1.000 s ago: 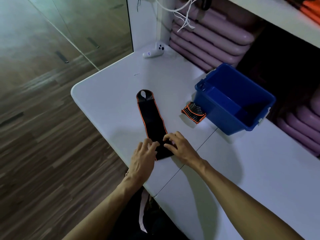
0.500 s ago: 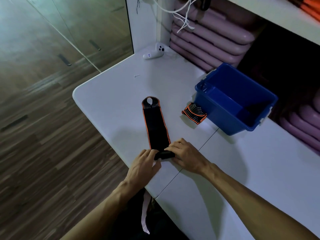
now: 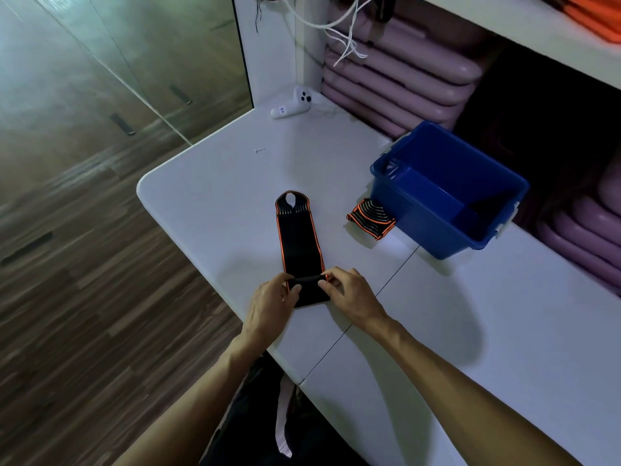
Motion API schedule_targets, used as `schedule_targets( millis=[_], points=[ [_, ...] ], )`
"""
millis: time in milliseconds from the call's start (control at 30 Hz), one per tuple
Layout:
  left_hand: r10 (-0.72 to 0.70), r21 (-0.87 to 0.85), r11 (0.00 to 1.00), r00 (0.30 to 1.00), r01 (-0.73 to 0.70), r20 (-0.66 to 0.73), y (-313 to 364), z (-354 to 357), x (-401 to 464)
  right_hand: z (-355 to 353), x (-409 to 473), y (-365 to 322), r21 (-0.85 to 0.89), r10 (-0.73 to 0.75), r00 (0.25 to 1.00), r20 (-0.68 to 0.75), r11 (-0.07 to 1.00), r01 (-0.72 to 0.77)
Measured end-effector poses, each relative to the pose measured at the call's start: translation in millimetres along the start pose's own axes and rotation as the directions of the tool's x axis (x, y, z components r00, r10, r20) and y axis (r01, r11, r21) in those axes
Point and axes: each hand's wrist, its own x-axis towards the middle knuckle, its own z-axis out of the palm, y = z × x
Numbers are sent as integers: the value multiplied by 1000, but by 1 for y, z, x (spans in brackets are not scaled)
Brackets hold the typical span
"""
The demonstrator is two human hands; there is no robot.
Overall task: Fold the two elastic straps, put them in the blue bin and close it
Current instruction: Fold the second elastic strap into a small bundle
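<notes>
strap (image 3: 298,237): near end rolled, both hands (image 3: 268,302) (image 3: 349,297) pinching it, well short of blue bin (image 3: 447,227)
advice: roll was to be kept tight, edges aligned

A second ago the near end of the black strap (image 3: 297,243) lay flat under both hands; now it is turned over into a thick fold. The left hand (image 3: 268,304) and right hand (image 3: 349,292) have shifted from pressing on top to pinching the fold's two ends, and the flat stretch beyond looks shorter.
</notes>
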Motion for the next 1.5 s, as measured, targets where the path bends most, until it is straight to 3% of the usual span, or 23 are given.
schedule_targets(
  millis=[167,300,400,533,600,700,900,1033,1133,1200,1300,1400,1500],
  points=[
    [225,142,966,973,-215,-53,-8,-2,9,5,4,2,-36,16,999,-37,999,-17],
    [274,277,926,961,-257,-24,-4,-7,20,7,10,0,-38,31,997,-65,999,-33],
    [293,321,909,955,-268,-34,1,-9,22,6,10,-4,-29,-25,995,-100,999,22],
    [381,271,885,924,-378,42,9,-13,45,8,3,-8,-188,-164,982,-97,972,144],
    [367,264,874,910,-409,194,11,-11,65,10,1,-8,-295,-230,970,-83,935,196],
    [236,384,836,889,-392,392,6,-8,85,14,0,-8,-367,-263,964,-25,900,236],
    [283,457,782,894,-424,347,-8,-9,100,18,-1,-8,-448,-304,952,23,848,282],
    [307,440,792,898,-424,314,-8,-9,112,14,-6,-8,-458,-307,949,76,834,307],
    [374,286,845,881,-452,288,-15,-14,117,9,-5,-2,-474,-272,949,161,822,316],
    [418,123,887,888,-444,191,-16,-19,114,7,0,1,-509,-286,942,177,792,336],
    [488,58,872,872,-486,-37,-11,-31,87,4,10,3,-507,-315,933,175,783,360],
    [551,-1,833,831,-553,71,-19,-35,41,-2,19,5,-483,-336,916,221,778,402],
    [484,65,859,848,-507,214,-34,-27,21,-12,32,2,-446,-339,896,285,781,437]
  ],
)
